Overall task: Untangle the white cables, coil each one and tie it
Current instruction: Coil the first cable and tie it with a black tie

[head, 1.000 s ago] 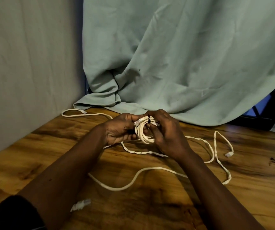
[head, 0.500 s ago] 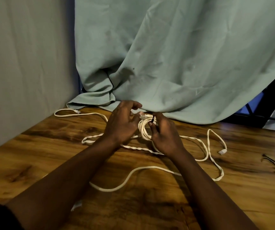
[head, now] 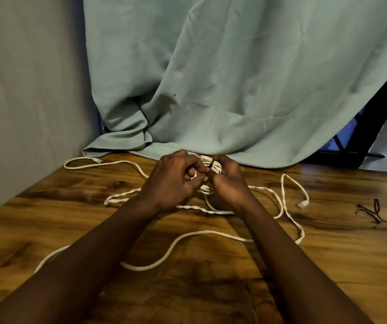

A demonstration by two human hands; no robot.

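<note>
- The left hand (head: 174, 181) is held just above the far middle of the counter (head: 328, 265), with its fingers (head: 189, 170) curled tightly inward against a small coil (head: 217, 170) of white cable.
- The right hand (head: 231, 183) is set against the other side of the coil; its fingers (head: 225, 162) are bent over the top of the loops, so the bundle is gripped between both hands.
- A thin black tie (head: 212, 164) is seen across the top of the coil, right at the fingertips of both hands. Which fingers pinch it cannot be told.
- A loose cable (head: 188, 237) is spread over the counter beneath and around the forearms. One twisted stretch (head: 195, 208) lies just under the wrists.
- One plug (head: 303, 204) is left lying to the right of the hands, well apart from them. Another plug (head: 98, 160) lies at the far left, near the wall (head: 24, 90).
- The far edge of the counter is covered by the hem of a green curtain (head: 234, 90), just behind the hands. The left edge is met by the wall.
- Bare wood is offered at the near right. A few dark ties (head: 374, 211) lie towards the right edge.
</note>
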